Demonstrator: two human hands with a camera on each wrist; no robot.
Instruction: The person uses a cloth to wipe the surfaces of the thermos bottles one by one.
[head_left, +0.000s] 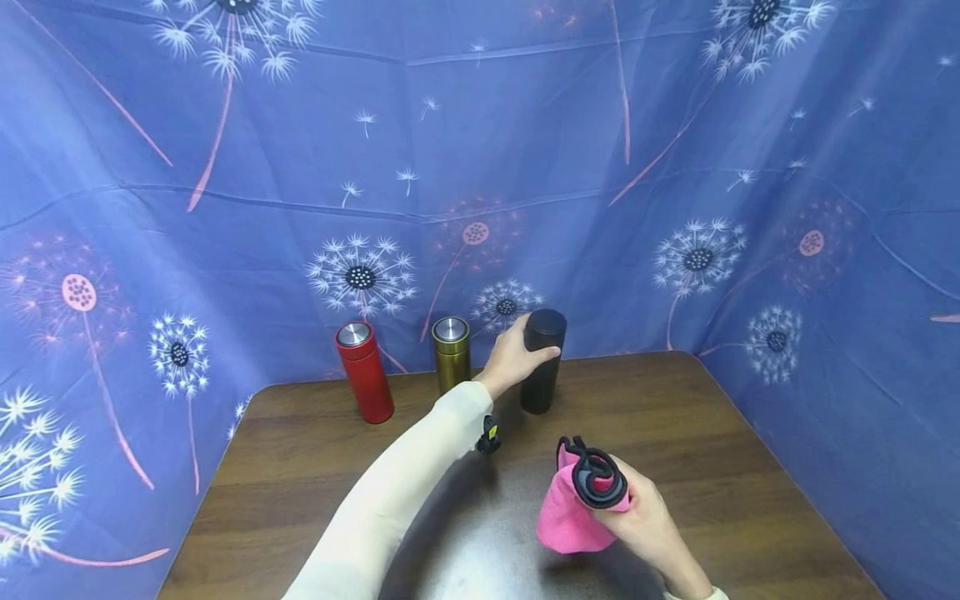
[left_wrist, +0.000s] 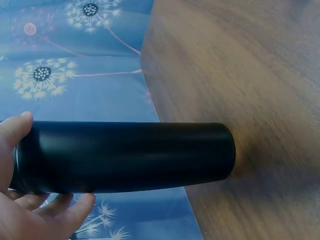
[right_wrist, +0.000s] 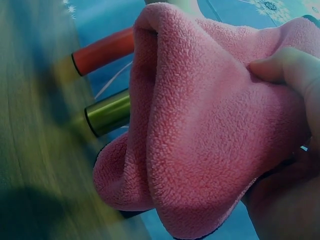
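Note:
My left hand (head_left: 513, 360) grips a black insulated bottle (head_left: 542, 379) near its top, thumb on one side and fingers round the other. The bottle is roughly upright at the back of the table; whether its base touches the wood I cannot tell. In the left wrist view the bottle's smooth side (left_wrist: 130, 155) shows down to its base. Lower right, my right hand (head_left: 651, 515) holds a pink fleecy cloth (head_left: 572, 517) with dark edging, bunched and partly rolled, above the table. The right wrist view shows the thumb pressing into the cloth (right_wrist: 205, 130).
A red bottle (head_left: 366, 379) with a silver-topped lid stands at the back left of the wooden table (head_left: 285, 492). Between it and the black bottle stands a gold bottle (head_left: 452, 367), partly behind my left arm. A blue dandelion-patterned curtain (head_left: 585, 250) hangs behind and on both sides.

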